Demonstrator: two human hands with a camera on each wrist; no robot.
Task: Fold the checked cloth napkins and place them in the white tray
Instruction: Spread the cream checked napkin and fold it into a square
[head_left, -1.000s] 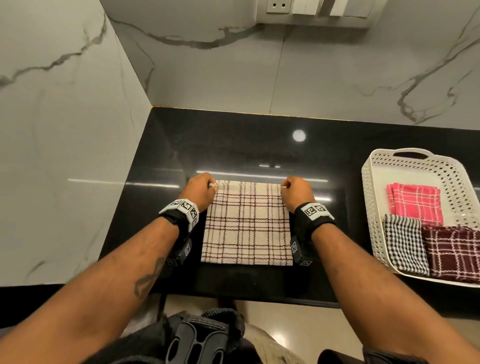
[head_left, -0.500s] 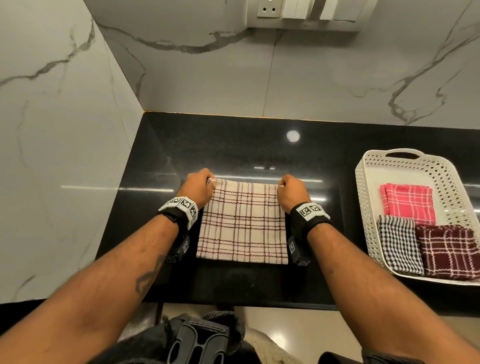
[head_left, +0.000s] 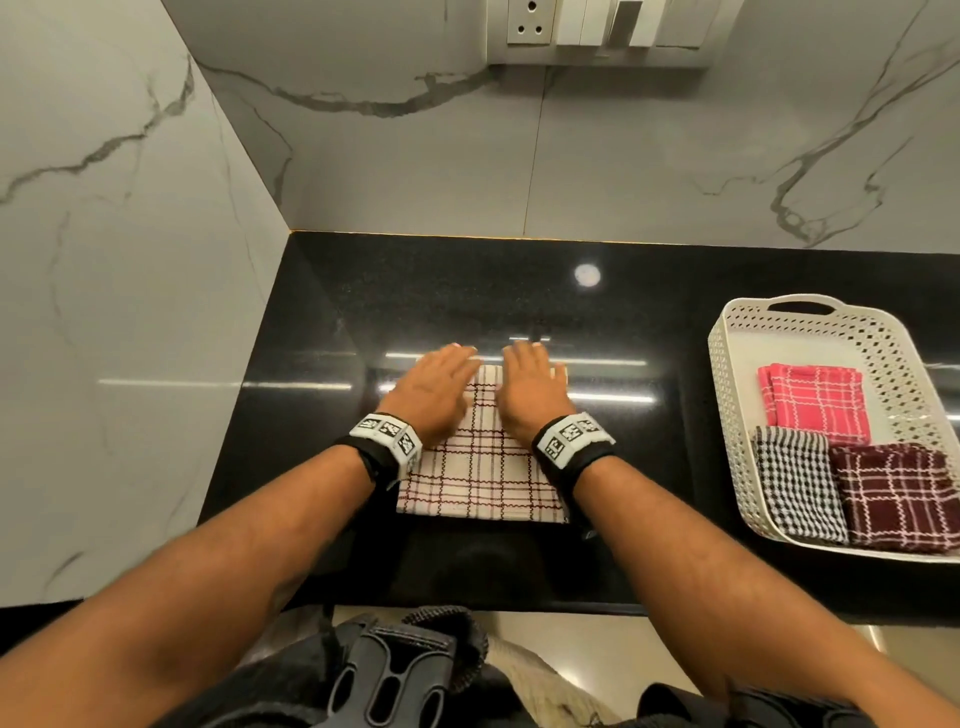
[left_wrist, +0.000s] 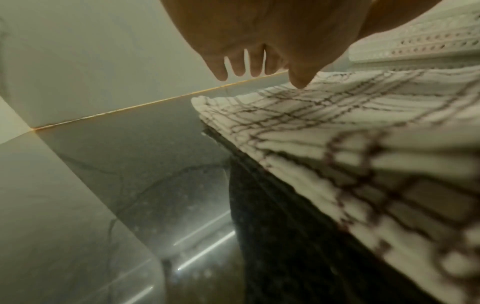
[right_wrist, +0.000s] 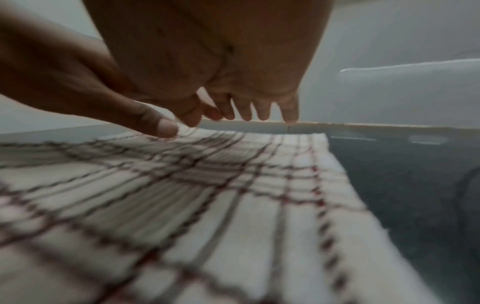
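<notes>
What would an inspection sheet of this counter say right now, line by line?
Surface: glossy black counter, light reflections on it.
Job's things: cream checked napkin folded flat on the counter; white tray to its right holds a pink napkin, a black-and-white napkin and a maroon napkin, all folded.
Clutter: nothing seen.
Hands: left hand and right hand lie over the cream napkin's far part, fingers straight, no grip.
Cables: nothing seen.
Surroundings: marble walls, switch panel above.
</notes>
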